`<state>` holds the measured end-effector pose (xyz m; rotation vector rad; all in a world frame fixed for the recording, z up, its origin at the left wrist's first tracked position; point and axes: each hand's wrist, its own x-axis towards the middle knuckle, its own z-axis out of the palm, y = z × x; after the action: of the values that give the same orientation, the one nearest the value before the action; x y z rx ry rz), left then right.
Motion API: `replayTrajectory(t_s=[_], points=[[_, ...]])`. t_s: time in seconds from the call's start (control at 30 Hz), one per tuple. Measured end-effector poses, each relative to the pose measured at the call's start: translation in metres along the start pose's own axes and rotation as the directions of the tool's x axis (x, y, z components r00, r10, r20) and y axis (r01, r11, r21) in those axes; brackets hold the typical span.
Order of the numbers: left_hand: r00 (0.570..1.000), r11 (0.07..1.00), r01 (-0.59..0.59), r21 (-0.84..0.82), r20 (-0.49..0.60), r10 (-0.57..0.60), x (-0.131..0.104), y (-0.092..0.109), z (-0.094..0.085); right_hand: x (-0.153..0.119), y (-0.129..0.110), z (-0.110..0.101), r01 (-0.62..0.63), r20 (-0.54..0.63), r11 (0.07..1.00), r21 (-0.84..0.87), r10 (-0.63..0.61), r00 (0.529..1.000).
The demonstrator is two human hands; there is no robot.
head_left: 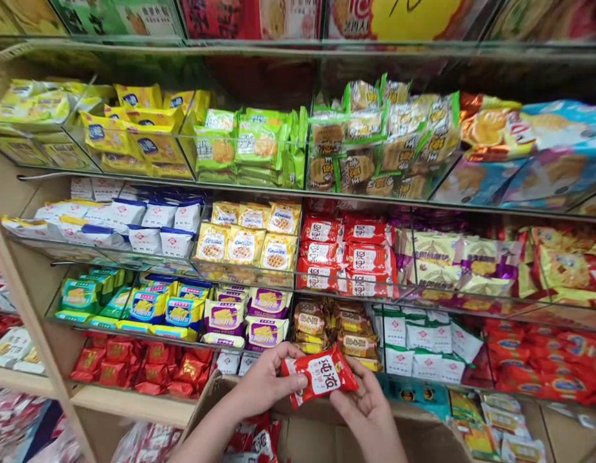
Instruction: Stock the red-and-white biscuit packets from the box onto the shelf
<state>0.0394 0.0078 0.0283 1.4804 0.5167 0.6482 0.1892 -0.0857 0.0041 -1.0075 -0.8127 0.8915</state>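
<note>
A red and white snack packet point(321, 378) is held level between my two hands, its printed face up. My left hand point(273, 379) grips its left end, thumb on top. My right hand point(362, 399) has its fingers and thumb on the right end. Below the hands stands an open cardboard box point(418, 427), with more red packets point(254, 440) inside at its left. Similar red packets point(368, 257) lie stacked in a middle shelf compartment above my hands.
Glass-fronted shelves hold yellow packets point(155, 138), green packets point(261, 141), cookie packets point(244, 244) and brown packets point(353, 321). Clear dividers separate the compartments. A wooden upright point(25, 302) stands at the left. Small packets point(512, 418) lie at lower right.
</note>
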Motion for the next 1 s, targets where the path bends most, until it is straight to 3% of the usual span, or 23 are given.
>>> replayTrajectory(t_s=[0.17, 0.27, 0.37, 0.43, 0.47, 0.53, 0.57, 0.6, 0.63, 0.67, 0.7, 0.77, 0.87, 1.0], points=[[0.999, 0.998, -0.05, 0.033, 0.013, 0.049, -0.001, -0.001, 0.001, -0.003, 0.006, 0.019, 0.006, -0.057, 1.0, -0.025, -0.008, 0.998], [0.996, 0.996, -0.084, 0.041, 0.014, 0.084, -0.002, 0.001, 0.0, -0.002, -0.01, 0.019, 0.039, -0.169, 0.999, 0.02, -0.035, 0.985], [0.996, 0.993, -0.081, 0.088, -0.015, 0.083, -0.003, 0.002, 0.0, 0.002, -0.047, 0.014, 0.195, -0.225, 0.976, -0.096, -0.212, 0.951], [0.997, 0.988, -0.067, 0.137, -0.03, 0.072, -0.003, 0.001, 0.0, 0.009, -0.081, 0.009, 0.398, -0.209, 0.866, -0.303, -0.467, 0.859], [0.997, 0.987, -0.061, 0.151, -0.03, 0.066, -0.002, 0.001, 0.001, 0.016, -0.101, 0.007, 0.508, -0.156, 0.743, -0.436, -0.618, 0.77], [0.998, 0.984, -0.055, 0.168, -0.024, 0.06, -0.002, -0.001, 0.001, 0.036, -0.139, 0.002, 0.664, 0.092, 0.325, -0.674, -0.854, 0.511], [0.998, 0.983, -0.054, 0.177, -0.023, 0.058, -0.001, -0.002, 0.002, 0.049, -0.156, 0.0, 0.666, 0.262, 0.067, -0.743, -0.887, 0.38], [0.998, 0.981, -0.052, 0.189, -0.024, 0.058, -0.001, -0.003, 0.002, 0.065, -0.172, 0.0, 0.619, 0.427, -0.175, -0.766, -0.858, 0.286], [0.998, 0.978, -0.051, 0.202, -0.025, 0.057, -0.001, -0.004, 0.003, 0.08, -0.185, 0.001, 0.538, 0.553, -0.374, -0.756, -0.804, 0.218], [0.998, 0.976, -0.047, 0.214, -0.028, 0.055, 0.0, -0.005, 0.003, 0.096, -0.196, 0.003, 0.439, 0.646, -0.524, -0.73, -0.739, 0.192], [0.998, 0.974, -0.041, 0.225, -0.028, 0.049, 0.0, -0.005, 0.003, 0.11, -0.203, 0.007, 0.337, 0.708, -0.631, -0.699, -0.677, 0.201], [0.999, 0.967, -0.025, 0.255, -0.031, 0.034, -0.001, -0.006, 0.003, 0.132, -0.21, 0.017, 0.175, 0.761, -0.749, -0.639, -0.584, 0.282], [0.998, 0.928, -0.047, 0.369, -0.017, 0.057, -0.002, -0.005, 0.002, 0.142, -0.207, 0.034, 0.099, 0.766, -0.803, -0.587, -0.511, 0.391], [0.992, 0.819, -0.113, 0.562, 0.019, 0.124, -0.005, -0.006, 0.001, 0.14, -0.194, 0.044, 0.085, 0.774, -0.829, -0.553, -0.473, 0.421]])
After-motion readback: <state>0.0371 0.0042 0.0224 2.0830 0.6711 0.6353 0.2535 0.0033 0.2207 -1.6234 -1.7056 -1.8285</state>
